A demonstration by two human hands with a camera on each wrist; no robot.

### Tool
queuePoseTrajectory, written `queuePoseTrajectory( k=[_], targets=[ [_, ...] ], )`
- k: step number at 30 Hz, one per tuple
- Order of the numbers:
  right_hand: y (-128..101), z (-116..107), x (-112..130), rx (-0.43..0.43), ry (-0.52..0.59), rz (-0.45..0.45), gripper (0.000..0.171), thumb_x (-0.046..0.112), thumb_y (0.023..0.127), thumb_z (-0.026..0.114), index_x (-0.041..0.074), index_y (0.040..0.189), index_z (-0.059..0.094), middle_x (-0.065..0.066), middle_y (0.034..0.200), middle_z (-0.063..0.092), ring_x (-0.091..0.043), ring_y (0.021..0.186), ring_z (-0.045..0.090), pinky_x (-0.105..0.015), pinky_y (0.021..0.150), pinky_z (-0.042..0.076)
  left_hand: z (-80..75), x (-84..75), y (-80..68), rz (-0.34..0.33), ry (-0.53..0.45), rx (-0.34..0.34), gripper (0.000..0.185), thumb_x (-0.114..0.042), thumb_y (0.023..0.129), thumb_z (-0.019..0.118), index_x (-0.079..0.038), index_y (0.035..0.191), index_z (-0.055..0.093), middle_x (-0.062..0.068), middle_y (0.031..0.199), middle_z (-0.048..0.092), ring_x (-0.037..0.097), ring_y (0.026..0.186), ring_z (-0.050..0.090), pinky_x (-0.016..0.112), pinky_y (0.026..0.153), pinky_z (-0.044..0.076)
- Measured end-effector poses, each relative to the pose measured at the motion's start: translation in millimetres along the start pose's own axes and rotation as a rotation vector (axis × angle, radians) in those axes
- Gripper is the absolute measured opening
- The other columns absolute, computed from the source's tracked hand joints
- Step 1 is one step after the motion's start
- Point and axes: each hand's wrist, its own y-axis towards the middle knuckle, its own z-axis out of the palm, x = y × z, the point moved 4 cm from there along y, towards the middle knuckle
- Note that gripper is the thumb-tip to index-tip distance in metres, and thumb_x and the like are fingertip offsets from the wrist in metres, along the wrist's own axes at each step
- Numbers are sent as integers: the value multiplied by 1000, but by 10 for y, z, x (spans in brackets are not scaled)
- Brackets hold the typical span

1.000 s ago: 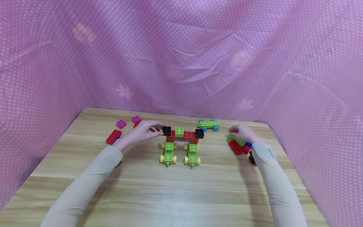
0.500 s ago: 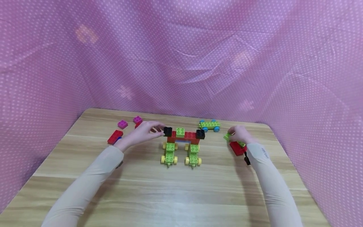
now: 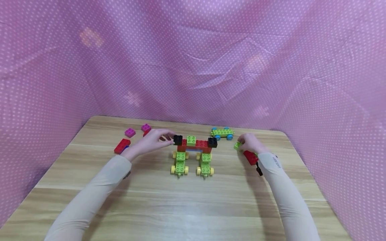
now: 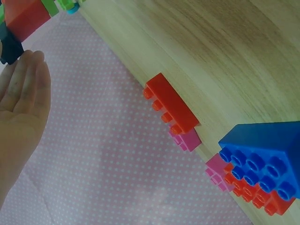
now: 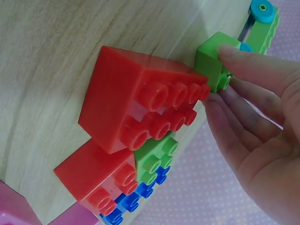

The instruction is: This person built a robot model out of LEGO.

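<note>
A brick build (image 3: 194, 150) stands mid-table: a red bridge with a black brick (image 3: 178, 139) at each end and a green one on top, resting on two green carts with yellow wheels. My left hand (image 3: 165, 139) reaches to its left end, straight fingers (image 4: 28, 79) against that black brick (image 4: 9, 47). My right hand (image 3: 243, 143) is right of the build and pinches a small green brick (image 3: 237, 145) between thumb and fingers. In the right wrist view this green brick (image 5: 213, 65) sits at my fingertips (image 5: 239, 56), just beside a big red brick (image 5: 140, 101).
Under my right wrist lie red (image 3: 251, 157), green (image 5: 154, 161) and blue bricks (image 5: 140, 192). A green cart with blue wheels (image 3: 222, 133) stands behind. At far left are two pink bricks (image 3: 130, 132), a red brick (image 3: 122, 146) and a blue brick (image 4: 262, 154). Pink dotted cloth (image 3: 193, 67) walls the table (image 3: 193, 207).
My right hand has taken the green brick from the pile on the right and moved left toward the build. The left hand has stayed at the black brick.
</note>
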Motion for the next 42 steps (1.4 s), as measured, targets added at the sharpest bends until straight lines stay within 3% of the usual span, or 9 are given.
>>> queuePoseTrajectory(
  k=[9, 19, 30, 42],
  targets=[
    [-70, -11, -7, -31, 19, -23, 38, 3, 83, 73, -6, 118, 65, -24, 112, 69, -36, 104, 66, -48, 94, 57, 8, -7, -14, -9, -9, 10, 36, -21, 94, 69, -6, 127, 65, 9, 113, 73, 20, 100, 68, 39, 90, 60],
    [-207, -270, 232, -157, 12, -178, 27, 2, 86, 72, -7, 111, 67, -23, 106, 71, -37, 99, 68, -48, 88, 58, 2, 2, -20, -7, -2, -3, 37, -22, 94, 69, -7, 127, 65, 9, 114, 73, 20, 101, 68, 40, 90, 60],
    [-326, -512, 757, -268, -57, -378, 25, 4, 83, 76, -3, 106, 72, -20, 103, 74, -33, 92, 72, -45, 84, 61, 6, -2, -23, -5, -1, -6, 36, -22, 93, 69, -7, 126, 65, 9, 114, 73, 20, 100, 68, 42, 90, 60],
    [-409, -652, 1299, -245, -58, -474, 30, 4, 83, 76, 1, 112, 71, -15, 109, 74, -29, 98, 72, -43, 88, 60, 6, -6, -16, 1, -5, -7, 36, -21, 94, 69, -6, 126, 65, 9, 114, 73, 20, 100, 68, 41, 90, 59]
  ],
)
